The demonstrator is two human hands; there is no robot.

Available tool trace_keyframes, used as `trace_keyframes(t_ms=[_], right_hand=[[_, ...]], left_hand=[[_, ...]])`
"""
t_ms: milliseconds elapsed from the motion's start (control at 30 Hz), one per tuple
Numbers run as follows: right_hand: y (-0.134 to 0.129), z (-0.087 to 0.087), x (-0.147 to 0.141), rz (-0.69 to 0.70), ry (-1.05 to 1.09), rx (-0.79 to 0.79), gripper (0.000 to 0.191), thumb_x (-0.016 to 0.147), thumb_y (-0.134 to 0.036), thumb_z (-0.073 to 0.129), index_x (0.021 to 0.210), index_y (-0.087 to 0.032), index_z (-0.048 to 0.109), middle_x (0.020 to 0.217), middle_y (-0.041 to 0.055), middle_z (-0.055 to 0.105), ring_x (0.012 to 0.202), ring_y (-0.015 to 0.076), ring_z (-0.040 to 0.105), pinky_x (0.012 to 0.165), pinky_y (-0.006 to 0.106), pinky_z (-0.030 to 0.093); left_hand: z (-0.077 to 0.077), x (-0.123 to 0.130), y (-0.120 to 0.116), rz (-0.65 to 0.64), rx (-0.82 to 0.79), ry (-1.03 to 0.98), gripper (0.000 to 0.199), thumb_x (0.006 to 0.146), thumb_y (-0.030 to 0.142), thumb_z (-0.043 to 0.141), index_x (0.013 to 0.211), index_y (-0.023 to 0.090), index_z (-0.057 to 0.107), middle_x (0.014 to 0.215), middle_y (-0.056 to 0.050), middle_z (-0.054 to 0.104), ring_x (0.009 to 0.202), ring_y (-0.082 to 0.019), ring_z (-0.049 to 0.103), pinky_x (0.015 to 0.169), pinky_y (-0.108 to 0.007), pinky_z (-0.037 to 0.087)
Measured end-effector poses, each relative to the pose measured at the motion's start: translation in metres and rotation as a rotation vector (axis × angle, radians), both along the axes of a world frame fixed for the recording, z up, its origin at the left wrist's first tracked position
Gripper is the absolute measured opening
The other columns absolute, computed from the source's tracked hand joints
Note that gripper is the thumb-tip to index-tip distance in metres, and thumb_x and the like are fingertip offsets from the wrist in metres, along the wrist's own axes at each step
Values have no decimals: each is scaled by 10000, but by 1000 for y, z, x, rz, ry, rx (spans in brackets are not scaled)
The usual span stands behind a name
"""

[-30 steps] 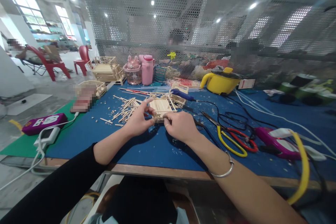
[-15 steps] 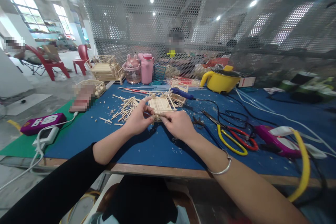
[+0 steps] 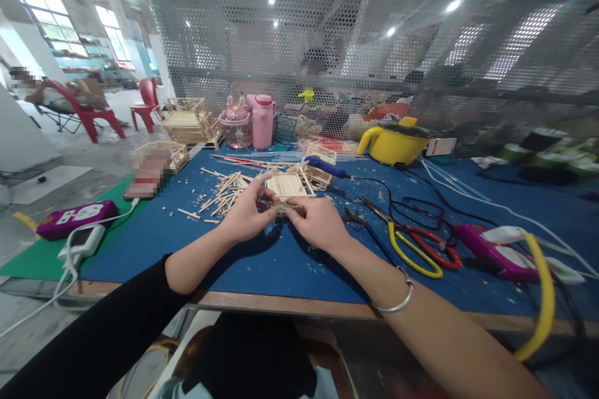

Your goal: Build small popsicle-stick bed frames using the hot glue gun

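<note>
Between my hands is a small wooden stick model [image 3: 287, 185] with a flat slatted panel. My left hand [image 3: 250, 211] grips its left and near edge, thumb and fingers bent around it. My right hand [image 3: 318, 219] pinches the near edge, its fingertips close to the left thumb. What lies exactly under the fingertips is hidden. Loose wooden sticks [image 3: 227, 193] are heaped just left of the model. Behind it, a blue-handled glue gun or soldering tool [image 3: 325, 167] rests against another small stick frame [image 3: 322, 181].
Right of my hands lie dark pliers [image 3: 369, 230] and scissors [image 3: 412, 249] with yellow and red handles. A yellow pot [image 3: 397, 143], a pink flask [image 3: 262, 121] and a larger stick model [image 3: 185, 124] stand at the back. A phone [image 3: 148, 174] and power strips flank the mat.
My hands stay on the stick model with only a slight shift of the fingers at its near edge. The other things on the table stay where they were.
</note>
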State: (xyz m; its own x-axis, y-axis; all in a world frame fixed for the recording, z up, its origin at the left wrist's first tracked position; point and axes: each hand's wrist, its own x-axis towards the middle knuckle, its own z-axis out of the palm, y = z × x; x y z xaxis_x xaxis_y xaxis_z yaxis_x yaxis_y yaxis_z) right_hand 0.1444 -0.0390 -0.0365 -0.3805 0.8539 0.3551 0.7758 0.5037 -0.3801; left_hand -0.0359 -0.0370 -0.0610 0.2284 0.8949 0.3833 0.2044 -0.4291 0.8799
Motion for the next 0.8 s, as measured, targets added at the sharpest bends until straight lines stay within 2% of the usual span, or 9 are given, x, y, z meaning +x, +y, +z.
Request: trace_keyframes(t_ms=[233, 400, 633, 800], right_hand=[[4, -4, -3, 55, 138, -108, 266, 851, -247, 531, 986, -224, 758, 793, 26, 757, 654, 153, 626, 611, 238, 402], [4, -4, -3, 39, 131, -96, 242, 844, -235, 542, 926, -220, 769, 768, 23, 755, 636, 151, 619, 592, 235, 390], [5, -4, -2, 62, 131, -91, 269, 842, -217, 538, 986, -248, 764, 867, 21, 770, 742, 169, 664, 656, 242, 431], [5, -4, -2, 58, 129, -87, 278, 839, -222, 537, 997, -265, 762, 886, 15, 771, 750, 168, 667, 668, 243, 439]], left_hand=[[2, 3, -2, 22, -12, -39, 673, 761, 191, 632, 1351, 180, 308, 876, 0, 572, 789, -116, 571, 754, -267, 472], [2, 4, -2, 43, -4, -42, 647, 755, 145, 607, 1338, 185, 331, 832, 18, 561, 757, -104, 559, 721, -246, 466], [3, 7, -2, 78, -14, -46, 644, 732, 139, 605, 1321, 169, 345, 806, 26, 553, 736, -103, 555, 695, -239, 463], [4, 8, -2, 68, -32, -57, 641, 718, 142, 606, 1304, 173, 348, 799, 32, 552, 727, -99, 557, 693, -236, 459]])
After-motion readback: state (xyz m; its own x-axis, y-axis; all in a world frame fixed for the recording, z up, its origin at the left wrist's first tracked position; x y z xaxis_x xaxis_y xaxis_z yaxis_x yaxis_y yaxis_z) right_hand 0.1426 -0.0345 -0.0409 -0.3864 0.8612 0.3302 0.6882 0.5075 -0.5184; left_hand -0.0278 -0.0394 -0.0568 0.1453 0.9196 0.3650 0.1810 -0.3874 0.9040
